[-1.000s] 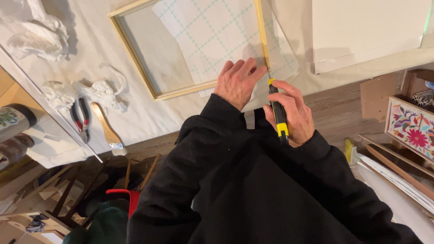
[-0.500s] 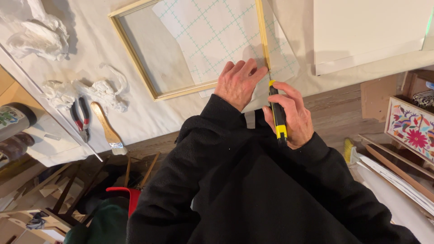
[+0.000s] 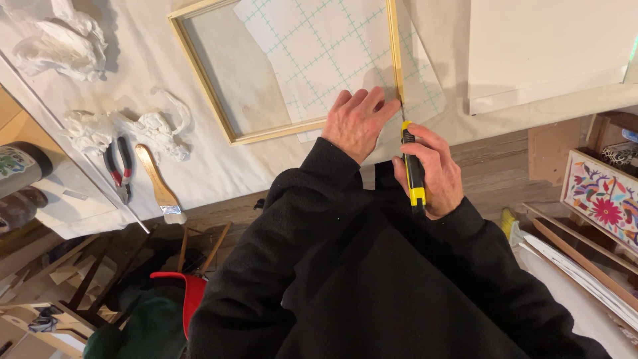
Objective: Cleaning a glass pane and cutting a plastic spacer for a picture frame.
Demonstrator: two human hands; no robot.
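A pale wooden frame (image 3: 199, 73) lies on a white cloth-covered table (image 3: 219, 166), over a clear sheet with a green grid (image 3: 332, 46). My left hand (image 3: 355, 123) presses flat on the frame's near right corner. My right hand (image 3: 428, 169) grips a black and yellow utility knife (image 3: 413, 174). Its blade tip touches the sheet right beside the frame's right bar, close to my left fingertips.
Red-handled pliers (image 3: 119, 169), a wooden-handled brush (image 3: 158, 186) and crumpled white rags (image 3: 149, 126) lie at the left. A white board (image 3: 538, 53) rests at the top right. A floral panel (image 3: 601, 199) and stacked boards stand on the floor at the right.
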